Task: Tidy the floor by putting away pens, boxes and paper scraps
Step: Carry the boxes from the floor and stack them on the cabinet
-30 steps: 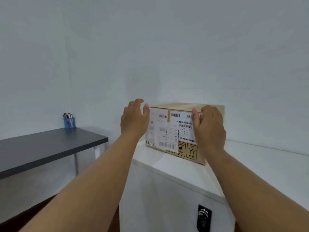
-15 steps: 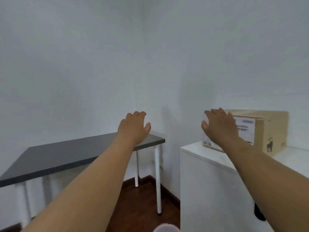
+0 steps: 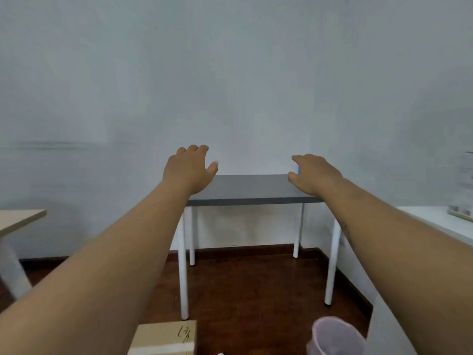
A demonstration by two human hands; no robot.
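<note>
A cardboard box (image 3: 163, 336) lies on the floor (image 3: 256, 283) at the bottom edge of the view, just under the left forearm. Its top carries a strip of pale tape and some handwritten marks (I cannot read them). Nothing touches the box. Right of it, apart from it, a pink waste bin (image 3: 335, 336) stands upright on the same dark brown wooden floor, near the side of a white cabinet (image 3: 430, 219).

Both arms reach forward and are bare. The left hand (image 3: 189, 170) is raised, back of the hand toward the camera, with fingers loosely bent and thumb out to the side; its grip is released and holds nothing. The right hand (image 3: 314, 174) is at about the same height, palm down, fingers stretched forward and relaxed; its grip is also released and empty. Both hands appear in front of a grey bench (image 3: 245, 188) with white legs, which stands against the pale wall (image 3: 230, 73). Whether they touch its top, I cannot tell.

A small blue thing (image 3: 297, 170) shows just behind the right fingers, mostly hidden. On the cabinet top, at the right edge of the view, stands a blurred object (image 3: 464, 185) with labels (too smeared to identify). At the left edge there is the corner of a light wooden bench (image 3: 18, 219) with a white leg.
</note>
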